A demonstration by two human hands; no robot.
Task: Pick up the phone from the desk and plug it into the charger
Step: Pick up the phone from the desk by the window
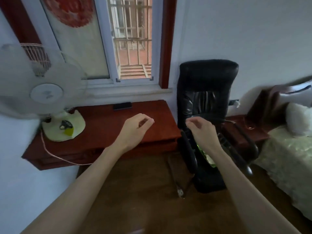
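A dark phone [122,106] lies flat at the back of the red-brown desk [118,132], just under the window sill. My left hand [136,128] hovers over the desk's middle, well short of the phone, fingers loosely curled and empty. My right hand [201,130] is raised in front of the black chair, also loosely curled and holding nothing. A wall socket with a white plug [234,103] shows on the wall to the right of the chair. A thin cable end [249,126] lies on the low red-brown bedside table [239,130].
A white desk fan [45,93] stands on the desk's left side, its cord [55,156] hanging over the front edge. A black leather office chair [207,98] stands between the desk and the bedside table. A bed with a patterned cover [287,154] fills the right.
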